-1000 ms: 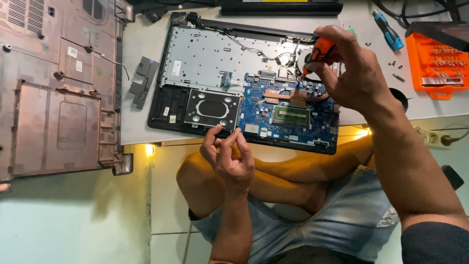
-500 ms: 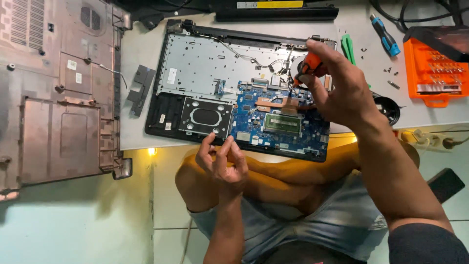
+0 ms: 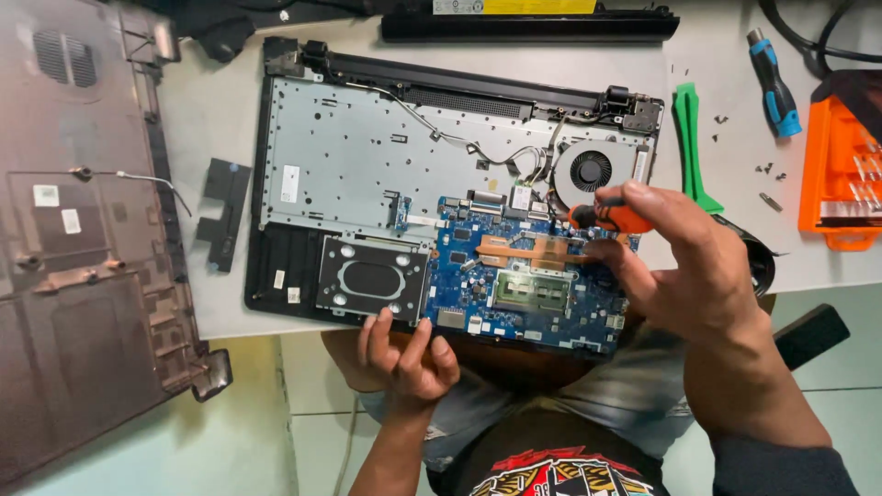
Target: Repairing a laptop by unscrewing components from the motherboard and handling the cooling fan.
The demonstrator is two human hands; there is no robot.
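The opened laptop lay on the white surface with its blue circuit board and round fan exposed. The right hand was closed around an orange-handled screwdriver, held over the copper heat pipe beside the fan. The left hand rested at the laptop's near edge, fingers loosely curled and touching the board's rim, holding nothing. The removed bottom cover lay well to the left.

white table | opened laptop | green pry tool (right) | blue screwdriver
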